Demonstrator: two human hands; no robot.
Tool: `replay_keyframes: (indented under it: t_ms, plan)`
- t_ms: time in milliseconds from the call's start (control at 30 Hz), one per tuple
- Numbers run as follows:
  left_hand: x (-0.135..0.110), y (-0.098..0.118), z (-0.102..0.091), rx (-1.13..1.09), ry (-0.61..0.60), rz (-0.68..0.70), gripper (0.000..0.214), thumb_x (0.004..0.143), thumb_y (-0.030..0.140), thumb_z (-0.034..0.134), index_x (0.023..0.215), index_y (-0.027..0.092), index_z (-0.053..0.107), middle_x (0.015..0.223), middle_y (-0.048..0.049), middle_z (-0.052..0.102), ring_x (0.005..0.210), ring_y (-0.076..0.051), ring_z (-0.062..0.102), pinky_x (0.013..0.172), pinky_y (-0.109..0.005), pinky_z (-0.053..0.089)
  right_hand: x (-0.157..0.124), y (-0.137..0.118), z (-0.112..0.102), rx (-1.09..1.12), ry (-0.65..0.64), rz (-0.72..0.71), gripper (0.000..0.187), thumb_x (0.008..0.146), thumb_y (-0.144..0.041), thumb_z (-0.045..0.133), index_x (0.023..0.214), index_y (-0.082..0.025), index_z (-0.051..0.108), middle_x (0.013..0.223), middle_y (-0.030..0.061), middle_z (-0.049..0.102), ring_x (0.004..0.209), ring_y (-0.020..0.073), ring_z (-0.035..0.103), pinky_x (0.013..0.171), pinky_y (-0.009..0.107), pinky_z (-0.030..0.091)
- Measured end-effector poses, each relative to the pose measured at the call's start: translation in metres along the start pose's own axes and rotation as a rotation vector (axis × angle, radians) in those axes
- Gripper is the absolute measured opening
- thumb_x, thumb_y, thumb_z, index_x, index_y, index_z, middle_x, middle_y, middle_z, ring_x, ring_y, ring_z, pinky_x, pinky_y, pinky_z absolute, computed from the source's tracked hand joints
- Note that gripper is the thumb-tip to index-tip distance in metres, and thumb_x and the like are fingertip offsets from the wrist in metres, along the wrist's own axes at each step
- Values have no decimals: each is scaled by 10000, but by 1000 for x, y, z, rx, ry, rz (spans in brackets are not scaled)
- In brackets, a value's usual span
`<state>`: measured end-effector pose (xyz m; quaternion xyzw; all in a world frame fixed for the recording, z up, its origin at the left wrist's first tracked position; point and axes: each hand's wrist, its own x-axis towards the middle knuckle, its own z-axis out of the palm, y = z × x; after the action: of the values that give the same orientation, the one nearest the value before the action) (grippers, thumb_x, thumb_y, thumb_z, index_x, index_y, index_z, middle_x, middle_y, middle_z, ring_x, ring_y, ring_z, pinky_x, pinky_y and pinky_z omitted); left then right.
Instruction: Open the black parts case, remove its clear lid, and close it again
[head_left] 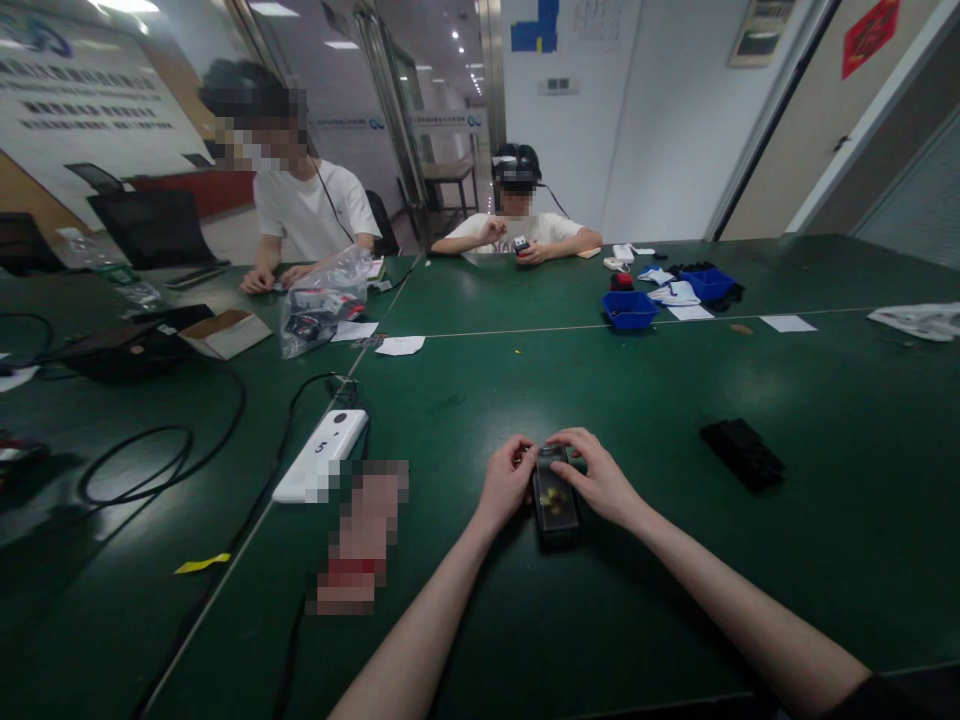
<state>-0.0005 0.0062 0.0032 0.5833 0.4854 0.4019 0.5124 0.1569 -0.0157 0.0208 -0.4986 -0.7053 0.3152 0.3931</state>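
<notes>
Black, hard-looking material with a glossy upper face makes up the rectangular case (556,505), found on the green table (645,400) in front of the person, between the two hands, its long side running away from the body. Right hand (596,475): grip closed on the far end, thumb laid on the glossy face, fingers bent toward the far edge. Left hand (510,482): fingers curled at the far left corner, close against the case; whether that grip pinches anything cannot be told. Work in hand is judged to be fine fingertip handling at the far end. For sound practice, the near end should bear on the table so the case cannot rock, one hand should steady its side while the other presses, and force should be light and even, since a glossy face may slip or mark. Condition: face dark, with a blurred yellowish patch near its middle, either a reflection or something beneath; which, cannot be determined. Near edge dark and thick, corners slightly rounded, no damage discernible. One folded black item (742,453) lies well apart to the right.
</notes>
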Motion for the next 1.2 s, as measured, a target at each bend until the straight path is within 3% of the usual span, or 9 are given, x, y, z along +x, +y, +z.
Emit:
replay_keyframes:
  t_ms: [233, 467, 633, 833, 1200]
  plan:
    - [1, -4, -1, -26, -26, -10, 311, 820, 456, 445, 785, 158, 525, 453, 72, 452, 295, -73, 414, 318, -172, 295, 0, 5, 3, 40, -62, 62, 246, 808, -229, 524, 1046, -198, 581, 1037, 69, 614, 958, 180, 557, 840, 338, 427]
    - [1, -4, -2, 50, 23, 61, 249, 702, 360, 624, 811, 142, 568, 521, 55, 474, 416, -68, 436, 418, -172, 339, 1, 9, 4, 117, -39, 97, 299, 785, -257, 556, 1078, -205, 589, 1103, 76, 622, 1004, 185, 575, 872, 347, 440]
    - [2, -6, -2, 37, 47, 54, 256, 688, 344, 635, 826, 137, 573, 558, 43, 479, 462, -76, 444, 440, -174, 343, 1, 16, 10, 192, -10, 225, 380, 792, -314, 547, 1147, -178, 543, 1100, 103, 639, 962, 192, 616, 861, 360, 469]
    - [1, -3, 0, -11, 109, 42, 250, 672, 333, 647, 810, 138, 576, 558, 48, 460, 484, -76, 441, 469, -175, 367, -2, 18, 12, 153, 0, 194, 375, 807, -372, 519, 1127, -187, 582, 1076, 99, 661, 998, 222, 611, 895, 399, 456]
    - [0, -2, -1, -112, 108, 56, 290, 692, 357, 639, 876, 153, 545, 661, 21, 520, 519, -75, 484, 471, -170, 408, -7, 15, 8, 276, -140, 101, 741, 786, -401, 571, 1417, -238, 216, 1391, 103, 414, 1250, 224, 416, 1037, 420, 309]
